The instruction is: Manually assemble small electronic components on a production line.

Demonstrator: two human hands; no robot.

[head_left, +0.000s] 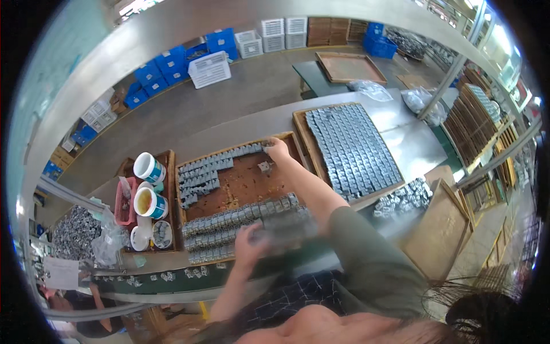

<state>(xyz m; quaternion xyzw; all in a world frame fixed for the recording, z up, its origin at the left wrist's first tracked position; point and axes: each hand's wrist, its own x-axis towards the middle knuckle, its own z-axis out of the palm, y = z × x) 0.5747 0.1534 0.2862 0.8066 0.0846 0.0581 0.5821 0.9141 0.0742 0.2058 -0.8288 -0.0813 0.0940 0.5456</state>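
Observation:
My right hand [278, 150] reaches to the far side of a wooden tray [240, 202]. Its fingers are closed on a small grey metal part [267, 144] at the right end of the far row. A loose metal part [264, 167] lies just below that hand on the tray's brown bottom. Nearer me, my left hand [249, 247] is beside the stacked rows of grey metal parts [215, 238]. Motion blurs its fingers and the grey patch next to them, so whether it holds anything is unclear. Shorter rows of parts [197, 184] stand at the tray's far left.
Right of the tray stands a second tray [303, 129] full of parts, with a loose pile [404, 198] beyond it. To the left, a box holds white buckets [150, 203] and a pink basket [126, 200]. Scattered parts [166, 276] lie on the green strip in front.

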